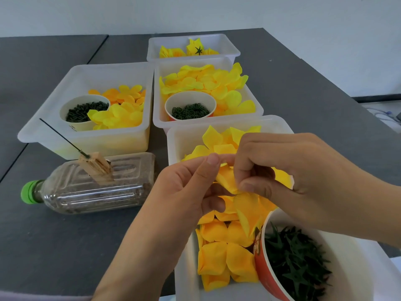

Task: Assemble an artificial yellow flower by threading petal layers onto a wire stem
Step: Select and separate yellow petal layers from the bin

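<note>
Both hands meet over the nearest white bin (180, 140) of yellow petal layers. My left hand (184, 187) and my right hand (288, 177) both pinch a yellow petal layer (226, 181) between thumb and fingers, just above the loose petals (219, 246) in that bin. A thin dark wire stem (63, 137) stands tilted at the left, stuck in a wooden block (96, 168) that sits on a plastic bottle (91, 187) lying on its side.
Three more white bins lie behind: one at left (54, 101) with petals and a cup of green parts (84, 111), one in the middle (253, 103) with petals and a cup of green rings (190, 110), one at the back (227, 43) holding finished flowers. A red cup of green star calyxes (297, 263) stands at lower right.
</note>
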Demonstrator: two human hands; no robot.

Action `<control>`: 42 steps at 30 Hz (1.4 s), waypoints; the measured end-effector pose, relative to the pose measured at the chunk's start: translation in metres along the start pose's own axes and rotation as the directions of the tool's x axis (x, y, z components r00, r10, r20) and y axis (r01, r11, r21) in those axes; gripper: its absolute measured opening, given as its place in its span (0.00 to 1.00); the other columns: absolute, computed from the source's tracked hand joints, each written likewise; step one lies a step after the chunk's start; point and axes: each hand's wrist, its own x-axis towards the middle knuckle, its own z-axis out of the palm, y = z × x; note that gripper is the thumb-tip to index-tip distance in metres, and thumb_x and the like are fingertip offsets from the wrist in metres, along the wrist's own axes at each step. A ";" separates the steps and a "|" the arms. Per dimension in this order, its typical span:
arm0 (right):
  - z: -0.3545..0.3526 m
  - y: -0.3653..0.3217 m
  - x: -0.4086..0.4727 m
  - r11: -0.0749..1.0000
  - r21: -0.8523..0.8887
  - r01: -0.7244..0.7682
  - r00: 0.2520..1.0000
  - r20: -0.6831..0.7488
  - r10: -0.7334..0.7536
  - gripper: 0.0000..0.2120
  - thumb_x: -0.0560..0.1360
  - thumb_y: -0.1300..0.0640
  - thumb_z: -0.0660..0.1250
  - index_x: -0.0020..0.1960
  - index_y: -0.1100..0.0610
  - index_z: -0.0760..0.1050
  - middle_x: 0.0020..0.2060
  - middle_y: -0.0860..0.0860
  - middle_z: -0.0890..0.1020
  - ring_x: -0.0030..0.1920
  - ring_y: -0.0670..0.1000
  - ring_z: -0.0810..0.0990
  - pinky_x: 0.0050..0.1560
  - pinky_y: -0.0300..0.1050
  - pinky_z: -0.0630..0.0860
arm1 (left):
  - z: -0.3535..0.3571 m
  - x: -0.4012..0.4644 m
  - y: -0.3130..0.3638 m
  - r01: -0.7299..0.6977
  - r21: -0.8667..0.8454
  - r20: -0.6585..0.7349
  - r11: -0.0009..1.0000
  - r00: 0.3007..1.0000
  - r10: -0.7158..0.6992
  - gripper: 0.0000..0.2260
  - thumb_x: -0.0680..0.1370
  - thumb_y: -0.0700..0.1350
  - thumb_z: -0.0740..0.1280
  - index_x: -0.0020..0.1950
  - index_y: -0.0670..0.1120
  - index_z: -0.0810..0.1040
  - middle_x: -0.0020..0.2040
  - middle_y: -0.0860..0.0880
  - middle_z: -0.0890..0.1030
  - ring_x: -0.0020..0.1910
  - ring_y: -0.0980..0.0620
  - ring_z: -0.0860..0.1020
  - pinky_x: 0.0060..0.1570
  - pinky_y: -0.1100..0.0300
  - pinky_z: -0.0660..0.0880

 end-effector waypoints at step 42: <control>0.005 -0.009 -0.006 0.747 0.534 -0.395 0.891 0.023 0.454 0.07 0.72 0.47 0.63 0.41 0.46 0.78 0.28 0.46 0.72 0.31 0.46 0.69 0.32 0.43 0.68 | 0.021 -0.017 0.002 -0.270 0.413 -0.156 0.870 0.920 0.360 0.12 0.73 0.42 0.67 0.51 0.55 0.84 0.39 0.52 0.84 0.37 0.59 0.81 0.35 0.71 0.75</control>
